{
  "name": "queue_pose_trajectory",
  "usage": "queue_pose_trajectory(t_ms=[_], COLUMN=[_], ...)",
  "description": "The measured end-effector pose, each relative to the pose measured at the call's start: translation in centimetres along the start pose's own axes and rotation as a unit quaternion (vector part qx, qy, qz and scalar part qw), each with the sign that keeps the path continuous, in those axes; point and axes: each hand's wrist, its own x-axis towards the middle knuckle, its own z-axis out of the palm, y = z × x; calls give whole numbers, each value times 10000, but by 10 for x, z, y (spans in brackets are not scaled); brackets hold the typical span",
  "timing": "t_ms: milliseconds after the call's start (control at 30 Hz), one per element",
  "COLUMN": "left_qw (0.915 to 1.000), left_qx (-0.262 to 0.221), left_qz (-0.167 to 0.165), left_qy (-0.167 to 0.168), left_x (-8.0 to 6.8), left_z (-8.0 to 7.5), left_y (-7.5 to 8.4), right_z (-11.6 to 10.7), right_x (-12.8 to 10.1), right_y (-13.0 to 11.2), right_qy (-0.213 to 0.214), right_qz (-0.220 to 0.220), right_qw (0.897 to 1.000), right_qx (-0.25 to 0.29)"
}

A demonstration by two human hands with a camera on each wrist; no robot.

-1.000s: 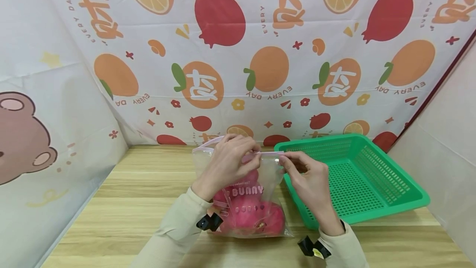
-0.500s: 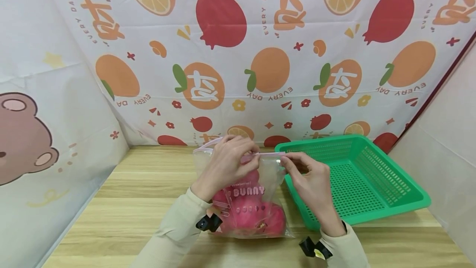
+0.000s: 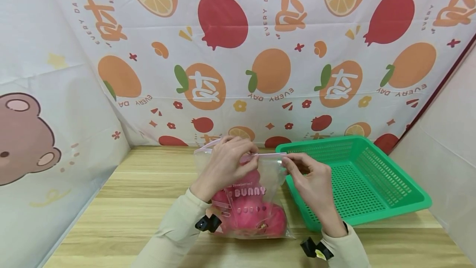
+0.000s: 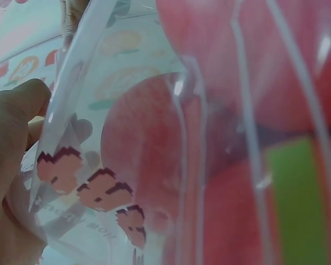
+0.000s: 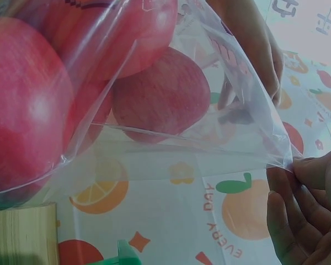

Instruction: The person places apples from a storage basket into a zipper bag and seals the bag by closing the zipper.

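Note:
A clear zip bag (image 3: pixel 270 173) printed with "BUNNY" stands on the table with several red apples (image 3: pixel 275 220) in it. Along its mouth runs a lilac zip strip (image 3: pixel 273 155). My left hand (image 3: pixel 227 162) pinches this strip near the middle, between thumb and fingers. At the strip's right end, my right hand (image 3: pixel 311 179) pinches the bag's top corner. The right wrist view shows the thumb and forefinger of the right hand (image 5: pixel 314 204) on that corner. To the left of the left hand the bag's mouth gapes. Apples (image 5: pixel 160 96) press against the plastic from inside.
A green plastic basket (image 3: pixel 394 214) stands right of the bag, close behind the right hand. Under everything is a wooden table (image 3: pixel 141 193). A fruit-print cloth (image 3: pixel 245 106) hangs along the back edge, and a pale cloth with a bear (image 3: pixel 22 139) hangs at left.
My left hand has slid slightly leftward along the zip strip. The right hand keeps its pinch on the corner, and the bag stays in place. The head view has shifted a little.

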Motion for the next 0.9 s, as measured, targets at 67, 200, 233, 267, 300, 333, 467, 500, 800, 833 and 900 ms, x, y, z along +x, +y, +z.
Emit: queue_pose_trajectory(t_ms=[67,200,233,267,300,333,467,500,800,833,900], left_qw=[10000,10000,10000,10000,10000,10000,10000,10000,9999,9999,9999], left_qx=[5,-3,-8,-9,-9,-6,17,24,58,61,76], left_qz=[-14,-44,-48,-48,-50,-46,-39,-44,-102,-106,-129], left_qy=[-18,-45,-48,-39,-40,-30,-5,-8,-34,-29,-40], left_x=[-1,-1,-2,-2,-2,-2,-3,-3,-5,-5,-5], left_z=[-1,-1,-2,-2,-2,-2,-2,-2,-5,-5,-5], left_y=[0,-1,-1,-1,-1,-1,-2,-3,-4,-4,-4], right_z=[0,0,0,0,0,-1,-1,-1,-1,-1,-1], right_x=[0,0,0,0,0,0,0,0,1,1,1], right_y=[0,-1,-1,-1,-1,0,0,0,-1,-1,-1], right_qy=[1,2,4,4,4,7,17,24,13,12,8], right_qz=[13,45,47,47,45,37,-5,-20,-68,-59,-37], right_qw=[10000,10000,10000,10000,10000,10000,10000,10000,9999,9999,9999], right_qx=[-20,-21,-25,-27,-27,-33,-54,-64,-87,-88,-101])
